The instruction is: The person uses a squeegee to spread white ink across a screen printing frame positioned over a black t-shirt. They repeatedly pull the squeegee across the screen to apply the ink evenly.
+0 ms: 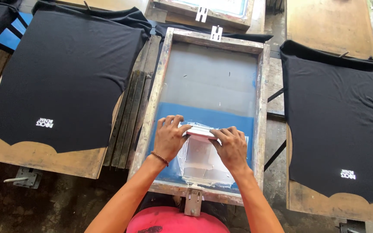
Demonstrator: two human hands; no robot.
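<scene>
Nearest me, my forearms reach over the screen frame (153, 113). My left hand (169, 137) and right hand (231, 146) both grip the squeegee (200, 130), which lies across the mesh low in the frame. I judge this a print stroke mid-pull; next it needs even pressure. White ink is smeared below the blade over blue masking. Black shirts (61, 73) lie on either side.

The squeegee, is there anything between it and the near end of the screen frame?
Nothing visible. Both hands, left hand and right hand, grip the squeegee; only white ink lies on the mesh toward the screen frame.
</scene>
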